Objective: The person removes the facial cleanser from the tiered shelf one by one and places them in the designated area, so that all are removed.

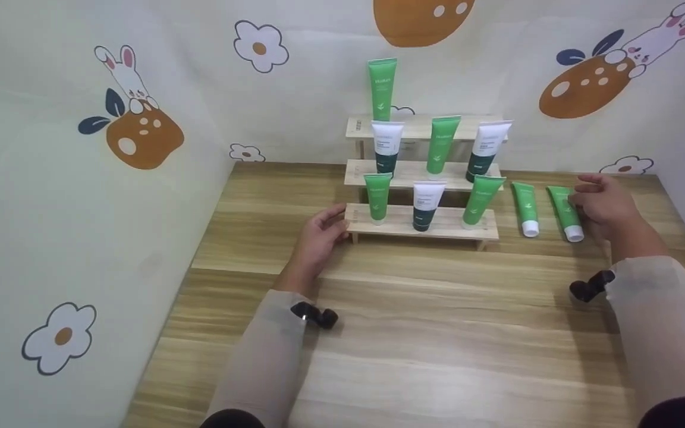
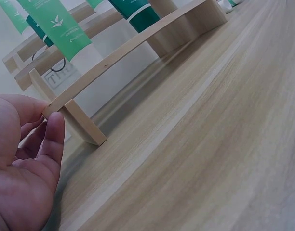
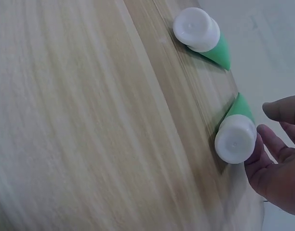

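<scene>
A three-tier wooden display rack (image 1: 449,229) carries green tubes and white-and-dark-green tubes standing on their caps. My left hand (image 1: 317,239) pinches the left end of its lowest tier between thumb and finger, as the left wrist view shows up close. A green tube (image 1: 564,211) with a white cap (image 3: 235,144) lies on the table right of the rack. Beside it is my right hand (image 1: 607,208), thumb apart from the fingers, fingertips at the tube's right side; whether they touch it is hard to tell. Another green tube (image 1: 525,205) lies between that one and the rack.
On the top tier, one green tube (image 1: 382,89) stands at the left end. Middle and front tiers bear three tubes each. A pale sheet with rabbit and flower prints (image 1: 307,89) rises behind and left of the wood-grain table (image 1: 437,333).
</scene>
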{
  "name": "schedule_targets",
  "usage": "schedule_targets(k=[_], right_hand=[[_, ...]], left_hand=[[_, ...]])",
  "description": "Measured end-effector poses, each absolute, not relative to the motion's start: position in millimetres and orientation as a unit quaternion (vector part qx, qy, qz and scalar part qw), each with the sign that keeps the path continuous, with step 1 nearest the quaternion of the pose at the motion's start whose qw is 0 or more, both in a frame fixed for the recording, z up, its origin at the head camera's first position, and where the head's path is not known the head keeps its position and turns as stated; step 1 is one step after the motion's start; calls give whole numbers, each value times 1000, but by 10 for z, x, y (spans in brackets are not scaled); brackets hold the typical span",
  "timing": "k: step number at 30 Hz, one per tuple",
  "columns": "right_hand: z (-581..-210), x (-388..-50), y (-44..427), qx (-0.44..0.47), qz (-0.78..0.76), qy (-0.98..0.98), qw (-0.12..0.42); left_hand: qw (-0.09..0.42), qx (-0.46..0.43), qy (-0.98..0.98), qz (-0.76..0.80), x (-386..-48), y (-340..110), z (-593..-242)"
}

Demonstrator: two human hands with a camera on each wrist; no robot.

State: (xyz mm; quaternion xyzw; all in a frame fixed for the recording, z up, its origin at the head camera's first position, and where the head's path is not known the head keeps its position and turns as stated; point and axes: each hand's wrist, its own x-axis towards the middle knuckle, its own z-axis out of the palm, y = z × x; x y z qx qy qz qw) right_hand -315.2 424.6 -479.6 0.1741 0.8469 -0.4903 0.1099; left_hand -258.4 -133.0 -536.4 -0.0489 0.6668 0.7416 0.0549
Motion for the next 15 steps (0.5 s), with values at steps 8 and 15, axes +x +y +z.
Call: schedule_targets(k=[8, 15], right_hand=[[-4640, -3130, 4152, 164, -489, 852, 93], [-4491, -3108, 4046, 144, -484, 860, 70]], left_hand=[[58, -52, 669, 739, -2598, -1345, -5383], [53, -42, 670, 740, -2597, -1339, -5390]])
